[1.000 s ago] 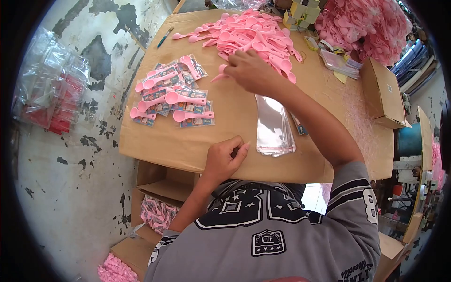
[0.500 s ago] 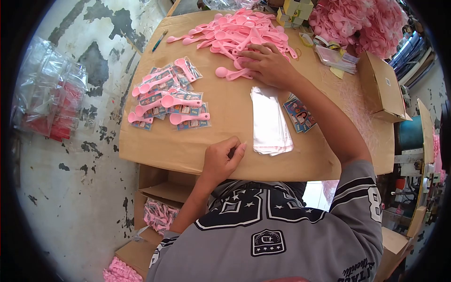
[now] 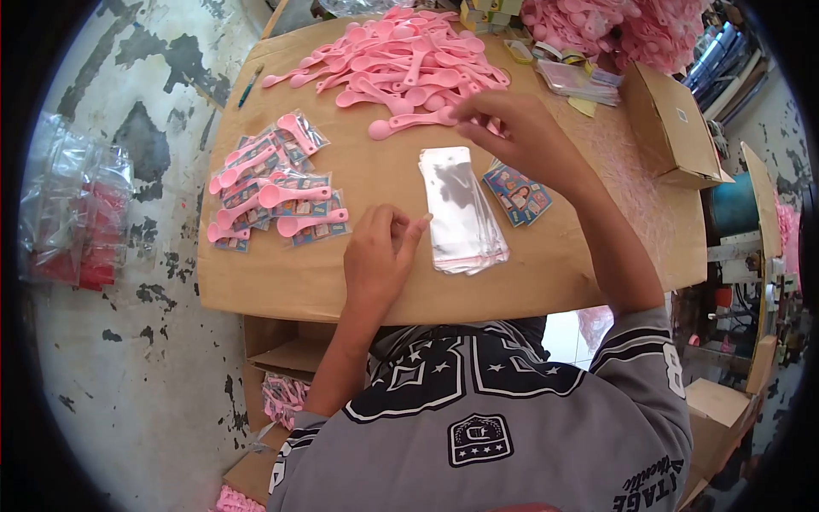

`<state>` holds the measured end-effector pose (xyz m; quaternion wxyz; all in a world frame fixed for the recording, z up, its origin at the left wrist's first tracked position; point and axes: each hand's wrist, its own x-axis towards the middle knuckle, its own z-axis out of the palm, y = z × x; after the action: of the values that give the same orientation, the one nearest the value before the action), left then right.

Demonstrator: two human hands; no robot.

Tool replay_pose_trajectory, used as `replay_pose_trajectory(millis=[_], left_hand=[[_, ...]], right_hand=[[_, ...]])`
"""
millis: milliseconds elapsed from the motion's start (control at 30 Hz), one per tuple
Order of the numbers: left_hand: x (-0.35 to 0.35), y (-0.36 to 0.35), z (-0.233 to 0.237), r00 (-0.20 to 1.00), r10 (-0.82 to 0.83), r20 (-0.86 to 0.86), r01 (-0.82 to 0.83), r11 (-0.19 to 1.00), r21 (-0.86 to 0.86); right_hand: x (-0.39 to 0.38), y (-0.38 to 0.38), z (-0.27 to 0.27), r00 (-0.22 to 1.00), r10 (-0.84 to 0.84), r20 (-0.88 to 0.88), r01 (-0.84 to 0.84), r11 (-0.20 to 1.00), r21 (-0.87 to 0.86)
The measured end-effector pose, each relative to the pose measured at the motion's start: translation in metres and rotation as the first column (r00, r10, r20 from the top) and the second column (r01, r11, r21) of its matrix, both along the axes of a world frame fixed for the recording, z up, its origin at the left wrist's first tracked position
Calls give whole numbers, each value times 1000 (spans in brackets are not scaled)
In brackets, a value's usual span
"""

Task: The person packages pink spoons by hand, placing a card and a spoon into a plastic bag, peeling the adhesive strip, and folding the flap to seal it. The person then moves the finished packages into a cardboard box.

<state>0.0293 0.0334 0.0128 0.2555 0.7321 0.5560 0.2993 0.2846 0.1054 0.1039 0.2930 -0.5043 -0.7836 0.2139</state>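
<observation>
My right hand (image 3: 522,135) grips the handle end of a pink plastic spoon (image 3: 408,123) and holds it just in front of a big heap of pink spoons (image 3: 401,61). Beside the near-left edge of a stack of clear plastic sleeves (image 3: 459,207) rests my left hand (image 3: 378,256), fingers loosely curled, fingertips close to the stack, nothing in it. A small pile of printed cards (image 3: 516,191) lies right of the sleeves. Several packed spoons in sleeves (image 3: 273,183) lie at the left of the cardboard tabletop (image 3: 358,286).
A brown cardboard box (image 3: 670,128) stands at the right; more pink spoons (image 3: 610,26) are piled behind it. A blue pen (image 3: 250,85) lies at the far left edge. Open cartons with pink packs (image 3: 286,397) sit on the floor below; clear bags (image 3: 77,213) lie left.
My right hand has drawn one pink spoon out of the heap toward the sleeves. My left hand moved forward toward the sleeve stack. The camera tilted, shifting everything up in view.
</observation>
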Motion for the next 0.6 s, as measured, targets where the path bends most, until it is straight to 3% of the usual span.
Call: replay_pose_trajectory(millis=[100, 200, 300, 367, 433, 500, 600], left_hand=[[16, 8, 3, 988, -10, -155, 18, 999, 51], [27, 10, 3, 969, -47, -241, 73, 992, 100], [29, 12, 0, 960, -75, -270, 111, 987, 119], [28, 14, -7, 960, -62, -274, 102, 986, 134], [24, 17, -10, 991, -43, -125, 49, 998, 43], [19, 20, -6, 1000, -2, -7, 2, 997, -83], [9, 25, -15, 964, 32, 266, 3, 991, -131]], right_hand=[[38, -41, -1, 923, -23, -384, -109, 942, -318], [61, -76, -5, 900, -421, -117, 402, 903, -152], [75, -98, -50, 710, -661, 242, 567, 741, 359], [60, -109, -62, 747, -640, 179, 621, 768, 154], [46, -112, -72, 758, -644, 103, 648, 761, -17], [41, -110, -81, 757, -651, 50, 653, 754, -65], [43, -109, -84, 755, -656, -22, 643, 746, -171]])
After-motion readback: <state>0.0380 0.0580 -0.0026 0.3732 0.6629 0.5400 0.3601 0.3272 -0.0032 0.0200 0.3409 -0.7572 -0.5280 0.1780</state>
